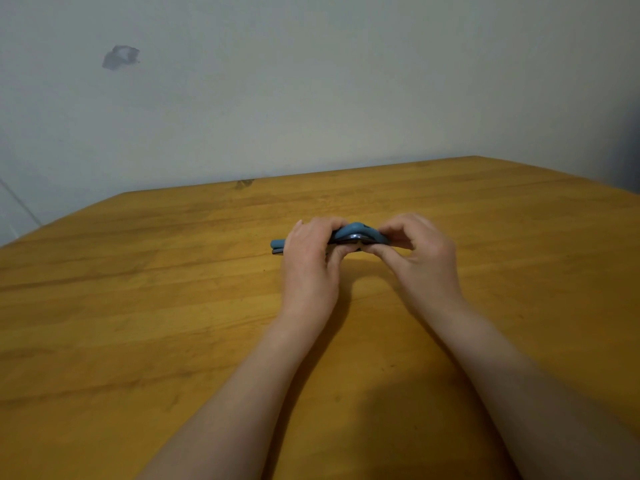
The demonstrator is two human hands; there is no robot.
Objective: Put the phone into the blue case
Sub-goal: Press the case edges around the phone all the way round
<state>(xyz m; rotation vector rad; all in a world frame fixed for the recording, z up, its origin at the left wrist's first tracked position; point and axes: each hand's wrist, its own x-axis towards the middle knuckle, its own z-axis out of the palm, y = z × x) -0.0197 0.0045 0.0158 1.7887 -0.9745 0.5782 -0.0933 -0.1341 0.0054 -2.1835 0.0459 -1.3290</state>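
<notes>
Both hands meet over the wooden surface, roughly mid-width and nearer its far edge than the near one. Between them sits the blue case w/ the phone, held edge-on to the camera, long axis running left-right.

Left hand: clamped on the left part of the pair, fingers curled over the top of the case, thumb pressing up from below. A short stub of case and phone edge pokes out past the hand's left side, toward the surface's left edge.

Right hand: gripping the right part, fingers bent over the top, thumb underneath, its tip nearly touching the left thumb.

Case is bowed upward in the middle, humped between the two sets of fingers. Phone shows as a thin dark strip w/ a shiny edge just under the hump, so case sits above, phone below. Can't tell how far the phone's edges are seated in the case; hands cover both ends. Can't tell if the pair touches the surface or is held just above it.

Forearms bare, coming in from the near edge. Pale wall behind the far edge.
</notes>
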